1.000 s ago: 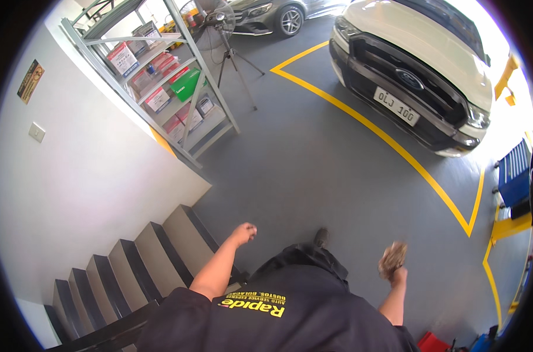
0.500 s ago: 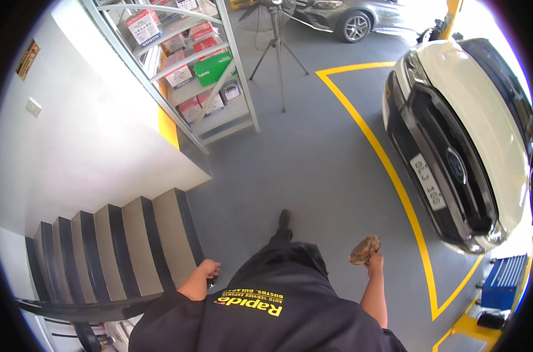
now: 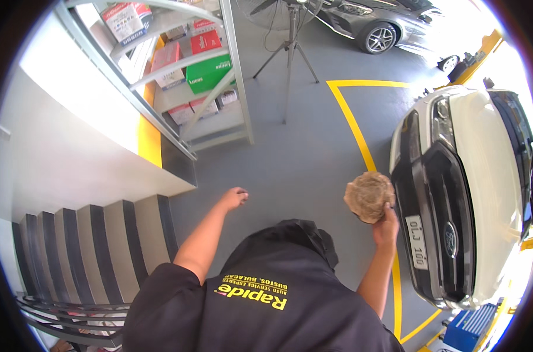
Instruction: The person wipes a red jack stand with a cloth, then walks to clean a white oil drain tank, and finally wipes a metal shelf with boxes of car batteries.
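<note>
My right hand point(image 3: 386, 225) grips the lower right edge of a brown, roundish, crumpled thing point(image 3: 367, 198). It looks flat and rough, perhaps cloth or paper; its kind is unclear. It is held up over the floor, to the left of the white vehicle's front. My left hand point(image 3: 236, 198) is out ahead of my body with its fingers curled together. A small dark spot shows at those fingertips, too small to name. Both forearms are bare below dark short sleeves.
Stairs with dark edges point(image 3: 117, 234) rise at the left, beside a black railing point(image 3: 73, 320). A metal shelf point(image 3: 237, 76) holds boxes ahead. Behind it stands a tripod fan point(image 3: 291, 47). The white vehicle point(image 3: 483, 152), a yellow floor line point(image 3: 351, 117) and a blue tool cabinet point(image 3: 469, 328) are at the right.
Both hands have risen and moved forward. The brown thing now shows its broad round face. My view has shifted, so the white vehicle sits lower.
</note>
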Demonstrator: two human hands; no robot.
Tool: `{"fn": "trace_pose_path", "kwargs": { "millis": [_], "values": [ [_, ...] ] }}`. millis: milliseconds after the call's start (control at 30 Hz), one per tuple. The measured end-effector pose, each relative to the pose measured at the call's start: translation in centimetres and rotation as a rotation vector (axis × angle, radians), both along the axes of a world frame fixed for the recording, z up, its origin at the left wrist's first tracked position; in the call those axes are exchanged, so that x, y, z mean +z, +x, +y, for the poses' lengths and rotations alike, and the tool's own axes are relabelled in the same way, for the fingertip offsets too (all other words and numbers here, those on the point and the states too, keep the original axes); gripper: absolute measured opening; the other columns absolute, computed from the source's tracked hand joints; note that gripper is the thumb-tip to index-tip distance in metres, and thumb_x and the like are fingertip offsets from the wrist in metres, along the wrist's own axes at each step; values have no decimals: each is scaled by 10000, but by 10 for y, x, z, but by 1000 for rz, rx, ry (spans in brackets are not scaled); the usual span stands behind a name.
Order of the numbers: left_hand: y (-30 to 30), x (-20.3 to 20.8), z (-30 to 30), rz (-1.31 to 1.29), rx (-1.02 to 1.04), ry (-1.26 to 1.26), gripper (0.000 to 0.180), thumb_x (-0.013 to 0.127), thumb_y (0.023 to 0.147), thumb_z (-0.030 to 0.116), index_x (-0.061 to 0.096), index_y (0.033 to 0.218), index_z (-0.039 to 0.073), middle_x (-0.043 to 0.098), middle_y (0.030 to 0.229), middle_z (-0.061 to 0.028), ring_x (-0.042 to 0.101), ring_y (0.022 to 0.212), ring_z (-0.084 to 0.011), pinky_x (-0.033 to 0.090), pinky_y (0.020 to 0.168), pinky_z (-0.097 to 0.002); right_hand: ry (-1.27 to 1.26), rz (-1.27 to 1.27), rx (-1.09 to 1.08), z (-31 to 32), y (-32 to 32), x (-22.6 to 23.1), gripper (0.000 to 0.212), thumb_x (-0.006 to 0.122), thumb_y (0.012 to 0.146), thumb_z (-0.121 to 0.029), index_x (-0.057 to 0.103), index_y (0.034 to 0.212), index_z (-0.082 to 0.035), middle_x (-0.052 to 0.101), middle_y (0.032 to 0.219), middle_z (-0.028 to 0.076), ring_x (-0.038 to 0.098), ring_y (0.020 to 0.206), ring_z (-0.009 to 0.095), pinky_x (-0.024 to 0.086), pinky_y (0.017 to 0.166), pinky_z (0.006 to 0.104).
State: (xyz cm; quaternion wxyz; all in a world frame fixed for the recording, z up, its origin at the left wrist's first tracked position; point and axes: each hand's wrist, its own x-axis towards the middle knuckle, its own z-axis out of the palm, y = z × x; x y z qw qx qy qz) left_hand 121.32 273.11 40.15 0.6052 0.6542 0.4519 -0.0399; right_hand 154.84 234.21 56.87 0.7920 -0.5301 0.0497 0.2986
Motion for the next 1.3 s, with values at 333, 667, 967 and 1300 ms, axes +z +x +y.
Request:
{"fn": "trace_pose_path", "kwargs": {
  "millis": [333,667,967,1300],
  "values": [
    [39,-32,22,340,135,-146,300,625,950,299,622,1165,91,686,1017,-50,627,807,-172,500,679,-342,240,86,148,192,176,12,557,523,1014,-473,461,1407,-84,541,1357,122,541,1265,303,454,1086,491],
    [54,-12,-53,349,738,-330,322,569,991,347,599,1223,125,684,1128,-50,652,958,-203,521,821,-429,378,224,710,412,292,59,623,459,1007,-544,438,1451,-107,506,1428,138,511,1311,341,444,1081,539],
    [75,-87,-79,277,884,-582,329,503,1005,288,642,1250,119,705,1119,-64,646,890,-210,514,783,-409,452,83,791,641,259,136,583,470,1045,-431,401,1482,-52,473,1471,132,489,1339,317,424,1109,505],
    [145,-12,133,91,1232,-197,482,585,988,316,511,1401,79,670,1232,-102,636,1115,-266,498,939,-406,918,-1406,287,827,159,292,318,567,985,-257,616,1230,-60,610,1182,134,545,1121,323,404,1015,443]
  ]
}}
